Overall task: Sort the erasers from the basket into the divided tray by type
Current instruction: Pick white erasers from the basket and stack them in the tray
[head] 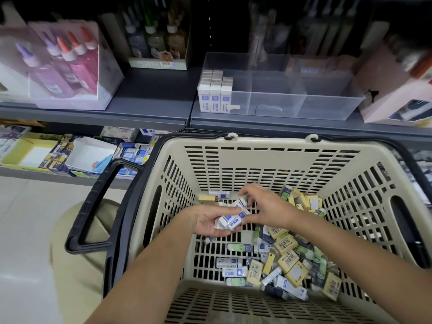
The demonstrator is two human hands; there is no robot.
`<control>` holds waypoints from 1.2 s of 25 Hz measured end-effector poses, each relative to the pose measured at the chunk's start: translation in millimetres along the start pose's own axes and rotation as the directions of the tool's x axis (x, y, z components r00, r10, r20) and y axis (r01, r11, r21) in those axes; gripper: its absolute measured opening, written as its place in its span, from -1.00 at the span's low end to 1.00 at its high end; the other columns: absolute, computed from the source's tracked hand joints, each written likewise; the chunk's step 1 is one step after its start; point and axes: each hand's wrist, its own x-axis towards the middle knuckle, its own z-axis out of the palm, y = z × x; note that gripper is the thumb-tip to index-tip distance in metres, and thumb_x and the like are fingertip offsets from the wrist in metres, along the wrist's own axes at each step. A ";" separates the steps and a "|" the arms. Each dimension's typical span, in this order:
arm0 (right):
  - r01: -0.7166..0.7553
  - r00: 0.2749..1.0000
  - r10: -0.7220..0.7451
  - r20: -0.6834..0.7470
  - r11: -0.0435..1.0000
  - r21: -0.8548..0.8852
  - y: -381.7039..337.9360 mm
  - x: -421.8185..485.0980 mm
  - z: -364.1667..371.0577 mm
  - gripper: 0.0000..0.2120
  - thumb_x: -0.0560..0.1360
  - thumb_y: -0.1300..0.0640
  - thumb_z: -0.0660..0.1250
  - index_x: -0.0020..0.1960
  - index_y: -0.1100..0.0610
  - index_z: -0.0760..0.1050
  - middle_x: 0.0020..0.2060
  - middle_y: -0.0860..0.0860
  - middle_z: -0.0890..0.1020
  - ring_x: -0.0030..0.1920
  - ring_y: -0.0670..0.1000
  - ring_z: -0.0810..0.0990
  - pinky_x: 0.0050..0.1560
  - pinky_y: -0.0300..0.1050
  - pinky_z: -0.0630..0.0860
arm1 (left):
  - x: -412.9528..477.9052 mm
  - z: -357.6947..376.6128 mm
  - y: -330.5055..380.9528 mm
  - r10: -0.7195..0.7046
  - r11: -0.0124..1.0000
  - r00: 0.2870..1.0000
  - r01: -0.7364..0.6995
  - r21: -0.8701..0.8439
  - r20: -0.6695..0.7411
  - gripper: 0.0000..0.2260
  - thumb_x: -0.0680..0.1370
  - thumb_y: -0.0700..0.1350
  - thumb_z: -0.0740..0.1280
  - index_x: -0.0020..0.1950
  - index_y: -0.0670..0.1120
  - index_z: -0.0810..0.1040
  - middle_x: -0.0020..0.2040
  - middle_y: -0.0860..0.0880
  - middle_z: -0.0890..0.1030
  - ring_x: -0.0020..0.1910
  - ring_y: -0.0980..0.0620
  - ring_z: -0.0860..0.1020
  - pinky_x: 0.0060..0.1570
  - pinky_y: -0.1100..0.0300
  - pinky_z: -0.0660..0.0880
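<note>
Now | over the basket [257, 142] | our left hand [205, 222] grips blue-white erasers [230, 219] | right hand [266, 206] pinches the top one

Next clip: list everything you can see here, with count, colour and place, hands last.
basket: one, beige with black handles, below the shelf.
loose erasers: dozens, yellow, green, white-and-blue and dark, heaped mostly at the basket's right.
held erasers: a few, white and blue, above the basket floor.
divided tray: one, clear, on the shelf.
tray erasers: three stacked rows, white and blue, tray's left compartment.
glue bottles: several, pink and purple, boxed at the shelf's left.
shelf: one, grey, behind the basket.
left hand: one, grips the held erasers.
right hand: one, pinches the bundle's top.
</note>
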 end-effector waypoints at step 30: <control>0.047 0.913 0.091 -0.397 0.944 0.325 -75.1 -17.2 -80.3 -0.33 0.30 0.08 0.51 0.32 -0.14 0.29 -0.04 -0.20 0.46 -0.13 -0.17 0.51 -0.05 -0.25 0.51 | -68.6 55.3 70.3 0.529 0.823 0.846 -0.531 -0.201 -0.071 -0.71 0.39 -0.25 0.41 0.11 -0.11 0.56 -0.15 -0.10 0.70 -0.24 0.00 0.67 -0.32 0.15 0.60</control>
